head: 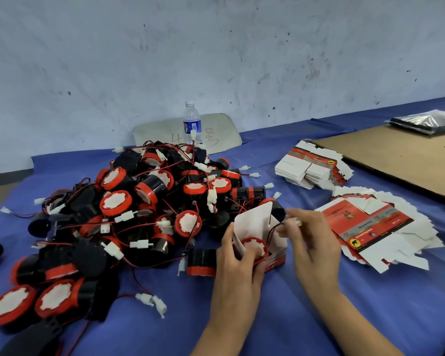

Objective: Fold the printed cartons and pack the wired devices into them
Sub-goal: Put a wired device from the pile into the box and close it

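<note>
A device (254,246) sits in the carton (257,222) between the fingers (288,230); the device heap (144,206) lies left of them, flat cartons (370,224) right, a bottle (192,122) behind.

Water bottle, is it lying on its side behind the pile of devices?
No, the water bottle stands upright behind the pile of wired devices, its cap at the top.

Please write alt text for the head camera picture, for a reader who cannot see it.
Two hands pack a device into a folded carton on a blue table: the left hand holds the carton, the right hand pinches the device's connector. A pile of devices lies left, flat cartons right.
</note>
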Demonstrator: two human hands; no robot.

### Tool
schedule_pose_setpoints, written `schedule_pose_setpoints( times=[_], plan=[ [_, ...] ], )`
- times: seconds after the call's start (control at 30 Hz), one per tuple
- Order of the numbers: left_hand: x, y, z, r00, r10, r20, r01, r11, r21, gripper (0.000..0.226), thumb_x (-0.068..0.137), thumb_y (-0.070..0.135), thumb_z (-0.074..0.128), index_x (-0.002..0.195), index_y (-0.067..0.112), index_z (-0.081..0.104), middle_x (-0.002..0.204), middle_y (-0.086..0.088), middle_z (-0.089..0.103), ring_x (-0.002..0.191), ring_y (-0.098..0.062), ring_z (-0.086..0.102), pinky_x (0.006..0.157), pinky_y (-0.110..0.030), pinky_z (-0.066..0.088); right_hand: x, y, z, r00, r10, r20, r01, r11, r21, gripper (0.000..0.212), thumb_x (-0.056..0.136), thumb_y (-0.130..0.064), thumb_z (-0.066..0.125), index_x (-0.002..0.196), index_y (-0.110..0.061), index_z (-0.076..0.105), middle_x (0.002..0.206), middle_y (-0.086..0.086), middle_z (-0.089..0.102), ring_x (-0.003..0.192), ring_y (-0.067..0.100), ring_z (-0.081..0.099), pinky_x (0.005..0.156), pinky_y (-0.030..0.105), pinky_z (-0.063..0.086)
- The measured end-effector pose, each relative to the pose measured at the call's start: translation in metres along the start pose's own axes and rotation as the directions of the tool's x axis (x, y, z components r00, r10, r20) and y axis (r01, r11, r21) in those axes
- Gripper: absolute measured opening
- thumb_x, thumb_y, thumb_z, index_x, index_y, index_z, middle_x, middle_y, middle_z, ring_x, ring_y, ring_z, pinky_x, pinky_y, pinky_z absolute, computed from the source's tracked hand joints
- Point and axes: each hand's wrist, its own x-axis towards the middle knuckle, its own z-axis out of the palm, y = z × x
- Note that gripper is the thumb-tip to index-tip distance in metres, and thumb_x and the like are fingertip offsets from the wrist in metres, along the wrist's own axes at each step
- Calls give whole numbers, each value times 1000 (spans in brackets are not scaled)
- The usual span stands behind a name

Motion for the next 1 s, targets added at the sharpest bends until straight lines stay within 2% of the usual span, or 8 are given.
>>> schedule_pose_setpoints(
  times=[0.17, 0.3, 0.5, 0.57, 0.67, 0.8, 0.9, 1.0],
  plan=[
    [-1, 0, 2, 1000, 4, 10, -4, 998, 57, 20, 93, 27, 61, 113, 23, 61, 159, -3, 11, 140, -23, 28, 106, -30, 40, 2, 0, 0, 987, 150, -62, -143, 985, 101, 30, 89, -29, 59, 98, -54, 45, 83, -12, 66, 69, 8, 67, 66, 24, 54],
    [-1, 0, 2, 1000, 10, 7, -11, 997, 70, 21, 93, 27, 62, 113, 22, 62, 159, -5, 13, 140, -23, 29, 103, -30, 43, 1, 2, 2, 995, 97, 33, -95, 993, -64, 30, 91, -29, 61, 90, -56, 46, 80, -21, 63, 76, -1, 60, 64, 5, 40],
    [-1, 2, 0, 1000, 1, 27, -3, 996, 85, 25, 94, 31, 60, 118, 24, 62, 158, -5, 14, 138, -23, 32, 94, -32, 49, 2, 6, 5, 983, -52, 175, 111, 932, -345, 8, 84, -22, 65, 87, -18, 71, 66, -8, 62, 62, 19, 56, 50, 34, 49],
    [-1, 2, -1, 1000, 4, 26, -6, 995, 97, 26, 94, 31, 60, 119, 24, 62, 158, -5, 15, 137, -24, 33, 92, -34, 51, 1, 9, 7, 973, -101, 206, 189, 860, -474, 7, 79, -20, 71, 82, -14, 73, 60, -4, 58, 60, 23, 56, 47, 30, 48],
    [-2, 3, 0, 1000, 20, 15, -22, 995, 101, 25, 94, 29, 60, 119, 25, 62, 158, -4, 17, 137, -24, 33, 91, -35, 52, 0, 10, 9, 974, 44, 223, 90, 826, -557, 14, 79, -21, 79, 86, -14, 70, 66, 4, 58, 66, 30, 55, 57, 29, 43],
    [-3, 2, 3, 999, 35, 14, -37, 992, 124, 26, 93, 22, 62, 119, 22, 61, 158, -5, 18, 135, -27, 35, 89, -36, 53, -1, 9, 10, 969, -119, 217, 235, 719, -654, 28, 60, -16, 91, 65, -11, 64, 53, 3, 51, 52, 26, 51, 51, 30, 47],
    [-3, 0, 4, 999, 34, 23, -37, 991, 131, 32, 93, 19, 62, 124, 26, 59, 158, -4, 16, 137, -26, 32, 91, -34, 52, -2, 12, 10, 959, -157, 235, 273, 733, -623, 28, 54, -7, 93, 61, -10, 67, 51, 1, 56, 54, 27, 55, 50, 33, 50],
    [-4, 0, 3, 998, 61, 24, -63, 994, 87, 47, 93, 17, 60, 131, 41, 47, 159, 3, 11, 140, -20, 27, 96, -24, 44, -3, 16, 10, 959, -139, 246, 260, 776, -574, 20, 60, -4, 90, 67, -9, 72, 73, 2, 67, 69, 30, 56, 53, 34, 49]
  ],
)
